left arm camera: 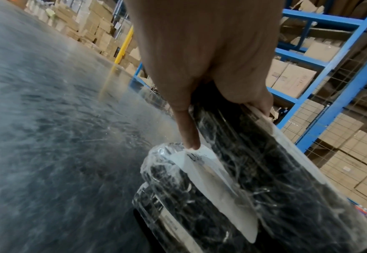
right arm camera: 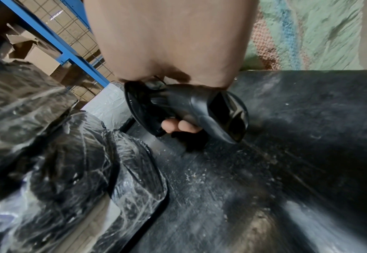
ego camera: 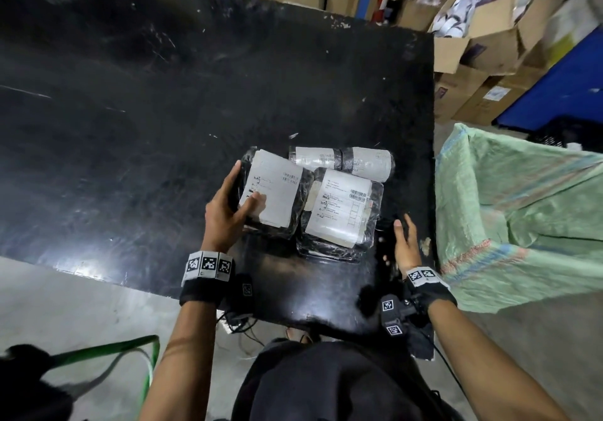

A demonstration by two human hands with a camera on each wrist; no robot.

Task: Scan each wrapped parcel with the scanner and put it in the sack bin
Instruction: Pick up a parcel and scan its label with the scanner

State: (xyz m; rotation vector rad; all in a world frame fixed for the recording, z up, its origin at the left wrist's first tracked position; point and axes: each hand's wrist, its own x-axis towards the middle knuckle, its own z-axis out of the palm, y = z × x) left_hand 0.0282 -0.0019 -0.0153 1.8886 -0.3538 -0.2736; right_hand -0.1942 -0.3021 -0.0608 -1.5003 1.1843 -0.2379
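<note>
Parcels (ego camera: 339, 208) four on table (ego camera: 163, 110), one scanner (right arm camera: 191, 109), one sack bin (ego camera: 522, 218)

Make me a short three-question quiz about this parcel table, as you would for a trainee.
1. True or false: the left hand grips a parcel with a white label.
2. What does the right hand hold? A) a tape roll B) the scanner C) a pen
3. Fill in: the green sack stands off the table's ____ edge, seen from the person.

Key: 1 true; 2 B; 3 right.
</note>
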